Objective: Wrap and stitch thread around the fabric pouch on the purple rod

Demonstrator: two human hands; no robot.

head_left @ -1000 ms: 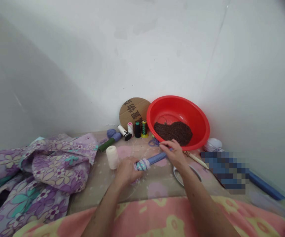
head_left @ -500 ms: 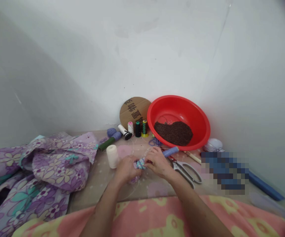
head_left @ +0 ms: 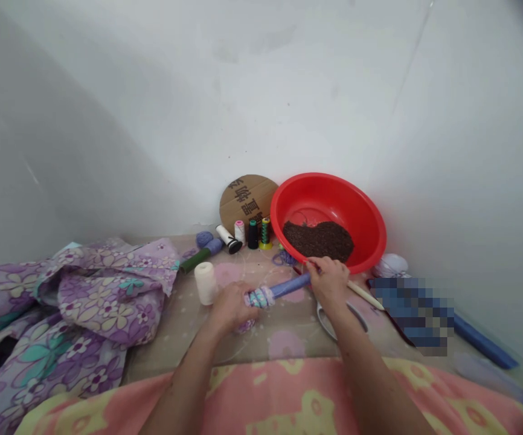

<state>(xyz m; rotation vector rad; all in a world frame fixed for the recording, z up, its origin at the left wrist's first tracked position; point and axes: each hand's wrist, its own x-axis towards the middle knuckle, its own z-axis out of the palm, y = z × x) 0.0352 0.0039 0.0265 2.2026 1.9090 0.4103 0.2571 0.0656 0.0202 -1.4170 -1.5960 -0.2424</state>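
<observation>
My left hand (head_left: 234,308) is closed around the purple-and-teal flowered cloth bundle (head_left: 260,298) wrapped on one end of a blue rod (head_left: 291,285). Part of that cloth hangs below my fingers. My right hand (head_left: 329,281) is at the rod's other end, over the scissors (head_left: 327,320), whose grey handle loops show on both sides of my wrist. Its fingers are bent together near the basin's rim; what they hold, if anything, is hidden. A cream thread cone (head_left: 205,283) stands just left of my left hand.
A red basin (head_left: 377,232) holding dark brown grains leans by the wall beside a cardboard disc (head_left: 238,202). Several thread spools (head_left: 253,234) stand before it. Flowered fabric (head_left: 107,296) lies left; a wooden-handled stick (head_left: 365,295) and white yarn ball (head_left: 392,264) are right.
My right hand has left the cloth bundle and moved right and slightly up, over the scissors. More of the blue rod shows. My left hand stays on the bundle.
</observation>
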